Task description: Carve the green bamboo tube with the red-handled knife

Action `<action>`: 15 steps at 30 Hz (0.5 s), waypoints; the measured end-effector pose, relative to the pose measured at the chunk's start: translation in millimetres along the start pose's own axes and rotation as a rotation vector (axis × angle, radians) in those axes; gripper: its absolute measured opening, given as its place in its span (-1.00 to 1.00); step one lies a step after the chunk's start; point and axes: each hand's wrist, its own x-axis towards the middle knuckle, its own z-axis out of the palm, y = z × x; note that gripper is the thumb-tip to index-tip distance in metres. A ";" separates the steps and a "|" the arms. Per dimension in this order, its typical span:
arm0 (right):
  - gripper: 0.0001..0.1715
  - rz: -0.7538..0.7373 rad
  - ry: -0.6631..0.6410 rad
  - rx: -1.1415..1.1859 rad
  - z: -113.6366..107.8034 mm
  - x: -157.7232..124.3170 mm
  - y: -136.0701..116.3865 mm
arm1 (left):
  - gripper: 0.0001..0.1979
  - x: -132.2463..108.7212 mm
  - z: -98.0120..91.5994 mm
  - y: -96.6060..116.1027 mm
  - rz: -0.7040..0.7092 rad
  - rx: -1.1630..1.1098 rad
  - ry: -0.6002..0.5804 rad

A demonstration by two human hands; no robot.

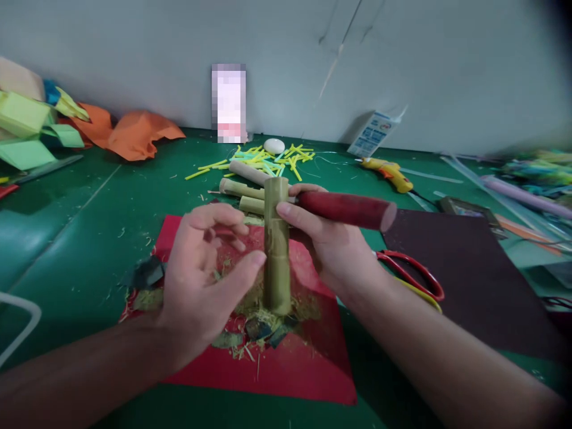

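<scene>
A greenish-yellow bamboo tube stands upright among shavings. My right hand grips its upper part, the thumb against the tube's side. A tool with a dark red handle lies across the same hand, pointing right; its metal end is mostly hidden by the tube. On the tube's other side is my left hand, open with loosely curled fingers apart. Its thumb tip is at the tube; I cannot tell whether it touches. Below lies a red sheet strewn with shavings and dark scraps.
Behind the tube are other bamboo pieces, yellow and green sticks and a white oval object. To the right lie red-handled scissors, a dark sheet and a yellow glue gun. Orange paper lies back left.
</scene>
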 end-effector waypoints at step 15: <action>-0.65 -0.291 0.582 0.015 -9.9 3.1 -6.6 | -0.57 17.2 -7.5 -3.4 -0.301 0.109 -0.324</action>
